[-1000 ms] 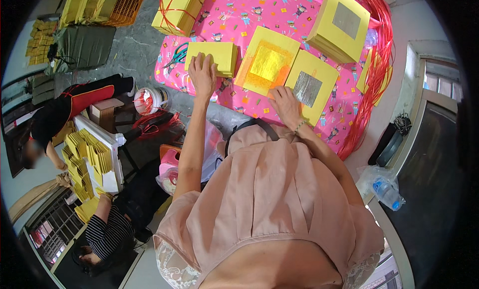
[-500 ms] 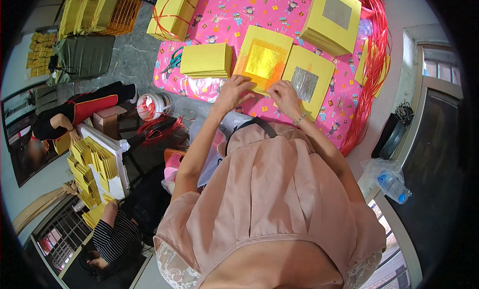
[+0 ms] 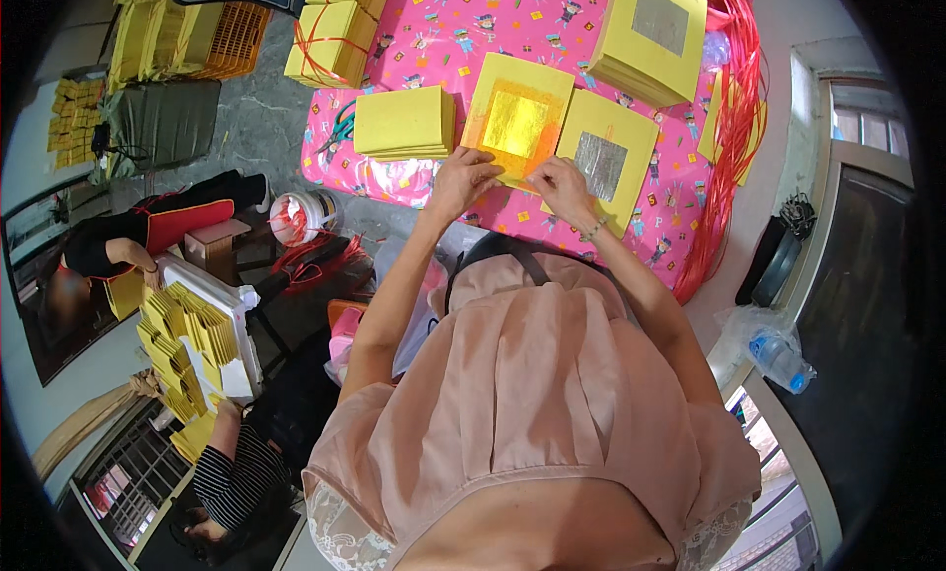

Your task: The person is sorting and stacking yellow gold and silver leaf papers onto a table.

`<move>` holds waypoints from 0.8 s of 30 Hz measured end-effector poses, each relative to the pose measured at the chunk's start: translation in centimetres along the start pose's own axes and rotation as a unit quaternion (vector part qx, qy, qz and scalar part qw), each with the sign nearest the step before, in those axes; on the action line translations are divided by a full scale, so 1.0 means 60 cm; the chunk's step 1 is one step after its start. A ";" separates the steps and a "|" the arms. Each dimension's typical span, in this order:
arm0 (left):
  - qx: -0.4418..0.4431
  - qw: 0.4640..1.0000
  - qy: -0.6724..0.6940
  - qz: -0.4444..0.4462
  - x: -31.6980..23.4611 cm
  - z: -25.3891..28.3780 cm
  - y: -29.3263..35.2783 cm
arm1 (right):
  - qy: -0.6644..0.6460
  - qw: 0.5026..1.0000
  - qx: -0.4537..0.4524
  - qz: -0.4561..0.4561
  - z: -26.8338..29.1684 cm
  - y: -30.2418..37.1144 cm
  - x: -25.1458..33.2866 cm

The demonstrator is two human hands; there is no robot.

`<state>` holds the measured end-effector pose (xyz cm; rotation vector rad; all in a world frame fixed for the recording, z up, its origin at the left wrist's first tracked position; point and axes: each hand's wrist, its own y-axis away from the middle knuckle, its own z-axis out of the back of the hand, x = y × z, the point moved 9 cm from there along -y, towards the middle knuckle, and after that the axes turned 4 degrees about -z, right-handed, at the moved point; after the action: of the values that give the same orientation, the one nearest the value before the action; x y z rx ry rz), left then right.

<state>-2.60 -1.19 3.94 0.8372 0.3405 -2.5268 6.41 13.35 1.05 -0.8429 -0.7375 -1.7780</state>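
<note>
A yellow paper sheet with a gold foil square in an orange border (image 3: 519,120) lies before me on the pink patterned tablecloth (image 3: 532,34). Its near left edge is pinched by my left hand (image 3: 461,185), fingers bent over the paper. At the near right corner my right hand (image 3: 566,191) is closed on the same sheet, its fingertips pressed together. Partly under that hand is a yellow sheet with a silver foil square (image 3: 603,165). To the left sits a low stack of folded yellow paper (image 3: 402,123).
Green-handled scissors (image 3: 338,128) lie left of the stack. Tied yellow bundles (image 3: 340,34) stand far left, a tall stack of silver-foil sheets (image 3: 658,24) far right. Red plastic strands (image 3: 724,147) hang along the right edge. Two people work at a white table (image 3: 234,369) on the left.
Both hands stay at the sheet's near edge, with the left fingers drawn in slightly closer to it. The view has shifted a little. At left, the striped-sleeved person's arm has moved.
</note>
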 end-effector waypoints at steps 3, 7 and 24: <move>0.004 1.000 0.006 -0.007 -0.005 0.006 -0.011 | 0.012 1.000 -0.001 -0.004 0.005 -0.005 0.000; 0.007 1.000 -0.017 -0.018 -0.016 0.007 -0.020 | 0.015 0.999 0.007 -0.030 0.012 -0.008 -0.001; 0.044 0.984 -0.161 0.055 -0.016 -0.005 -0.053 | 0.062 0.995 0.032 0.066 0.023 -0.029 0.027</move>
<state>-3.33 1.98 4.60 0.4505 0.0739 -2.5318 4.61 14.17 2.98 -0.7145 -0.6395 -1.6629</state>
